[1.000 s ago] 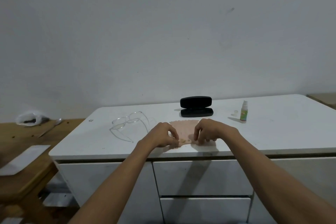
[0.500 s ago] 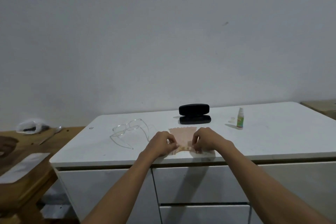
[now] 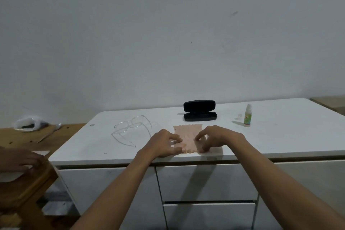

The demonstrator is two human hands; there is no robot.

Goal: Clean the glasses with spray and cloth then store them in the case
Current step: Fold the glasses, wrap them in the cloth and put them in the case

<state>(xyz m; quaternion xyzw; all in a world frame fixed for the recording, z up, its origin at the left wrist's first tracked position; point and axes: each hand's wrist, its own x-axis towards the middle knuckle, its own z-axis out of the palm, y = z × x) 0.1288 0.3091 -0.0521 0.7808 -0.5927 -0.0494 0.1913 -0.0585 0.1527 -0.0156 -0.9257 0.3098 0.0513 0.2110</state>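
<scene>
Pink cloth [image 3: 188,134] is spread flat near the front edge of the white cabinet [image 3: 280,136]. Its near edge is pinched by the curled fingers of the left hand [image 3: 164,144] and of the right hand [image 3: 214,138], one at each side. Clear-framed glasses [image 3: 130,127] are laid with arms unfolded just left of the cloth, apart from it. Behind the cloth a black case [image 3: 200,110] is seen open, its lid raised; what lies inside cannot be told. A small spray bottle [image 3: 247,115] is stood upright to the right of the case, with a clear cap [image 3: 239,115] beside it.
</scene>
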